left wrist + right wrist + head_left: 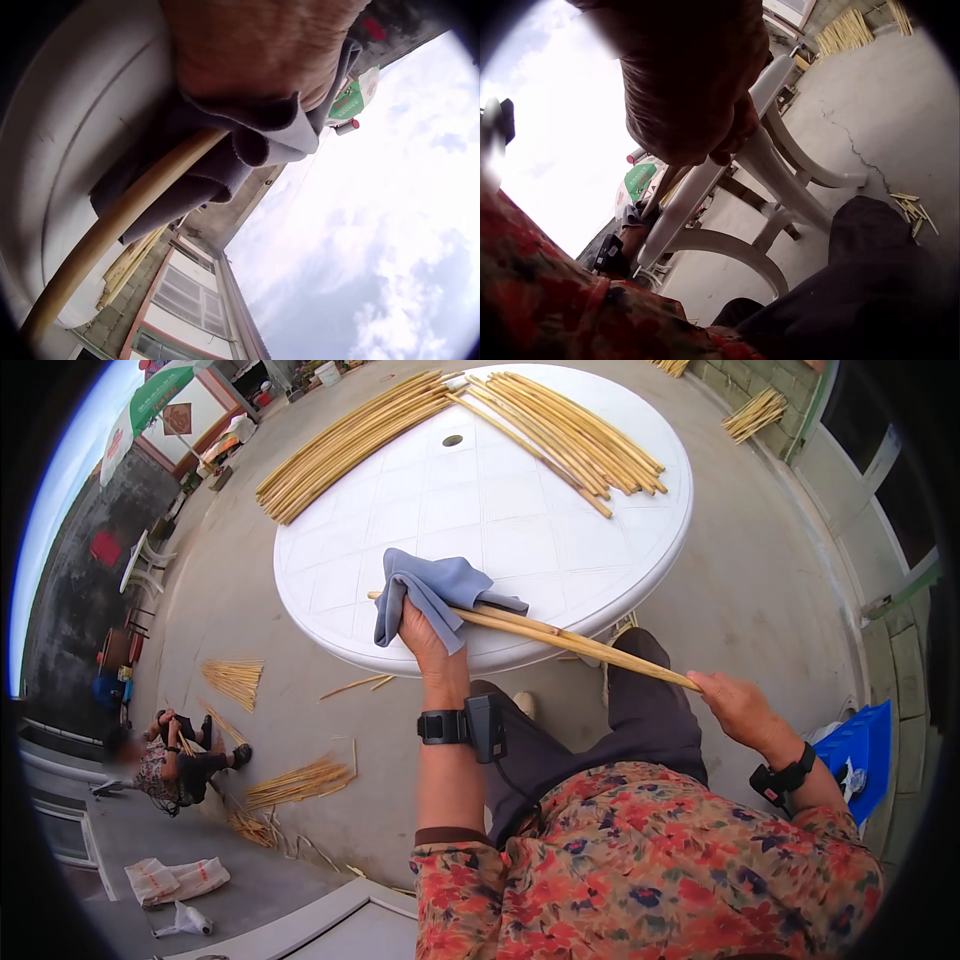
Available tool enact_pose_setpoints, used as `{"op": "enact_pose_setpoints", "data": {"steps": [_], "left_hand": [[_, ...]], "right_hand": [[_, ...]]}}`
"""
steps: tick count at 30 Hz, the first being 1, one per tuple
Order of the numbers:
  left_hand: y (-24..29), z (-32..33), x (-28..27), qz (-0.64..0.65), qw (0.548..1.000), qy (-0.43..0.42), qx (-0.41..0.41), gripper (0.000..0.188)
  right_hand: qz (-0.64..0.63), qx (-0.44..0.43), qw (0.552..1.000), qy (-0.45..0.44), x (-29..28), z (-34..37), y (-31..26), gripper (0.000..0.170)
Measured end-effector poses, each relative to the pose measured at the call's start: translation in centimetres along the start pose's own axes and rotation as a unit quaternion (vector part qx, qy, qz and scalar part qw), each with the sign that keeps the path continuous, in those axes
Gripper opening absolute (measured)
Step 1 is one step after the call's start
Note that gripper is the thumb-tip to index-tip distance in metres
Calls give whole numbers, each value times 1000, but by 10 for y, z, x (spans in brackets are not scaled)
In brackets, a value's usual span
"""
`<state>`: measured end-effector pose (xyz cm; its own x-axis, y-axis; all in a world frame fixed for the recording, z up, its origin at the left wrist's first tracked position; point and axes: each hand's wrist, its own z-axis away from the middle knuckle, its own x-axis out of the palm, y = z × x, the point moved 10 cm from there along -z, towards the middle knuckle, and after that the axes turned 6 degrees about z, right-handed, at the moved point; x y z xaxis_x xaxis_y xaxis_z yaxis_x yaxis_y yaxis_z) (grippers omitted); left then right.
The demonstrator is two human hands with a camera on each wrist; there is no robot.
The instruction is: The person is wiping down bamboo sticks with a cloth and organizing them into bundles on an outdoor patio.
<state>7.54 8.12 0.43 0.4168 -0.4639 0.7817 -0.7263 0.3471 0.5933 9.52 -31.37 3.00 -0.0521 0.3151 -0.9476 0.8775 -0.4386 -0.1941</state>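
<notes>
Well left of my white table (430,530), a seated person (178,760) has sticks in hand, near loose stick piles (300,782) on the ground. On the table's far left part lies a fanned row of sticks (355,445). At its near edge, my left hand (432,640) is closed round a blue-grey cloth (445,582), wrapped about the held sticks (600,652), which slant out past the edge towards my body. A second row (565,435) lies on the table's far right part. Right of the table's near edge, my right hand (740,710) pinches the sticks' near end. Farther right, beyond the table, sits a blue container (872,760).
</notes>
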Motion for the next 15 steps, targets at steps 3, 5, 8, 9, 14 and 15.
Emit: {"op": "enact_pose_setpoints", "data": {"steps": [3, 5, 8, 9, 14, 15], "left_hand": [[-4, -1, 5, -22, 1000, -1, -13, 19], [-6, -5, 1, 9, 999, 1, -33, 20], [2, -5, 5, 33, 997, -9, -69, 25], [4, -5, 9, 54, 995, -30, -79, 27], [-25, 38, 45, 142, 967, -66, -202, 45], [-35, 40, 40, 126, 965, -66, -220, 47]], "right_hand": [[-12, 20, 1000, 9, -5, 28, 14, 33], [-12, 31, 999, 32, -7, 52, 28, 31], [-18, 90, 994, 64, -1, 118, 74, 27], [-27, 139, 987, 70, -1, 127, 87, 24], [-280, 277, 911, 122, 30, 112, 116, 19], [-317, 274, 902, 103, 38, 90, 110, 20]]}}
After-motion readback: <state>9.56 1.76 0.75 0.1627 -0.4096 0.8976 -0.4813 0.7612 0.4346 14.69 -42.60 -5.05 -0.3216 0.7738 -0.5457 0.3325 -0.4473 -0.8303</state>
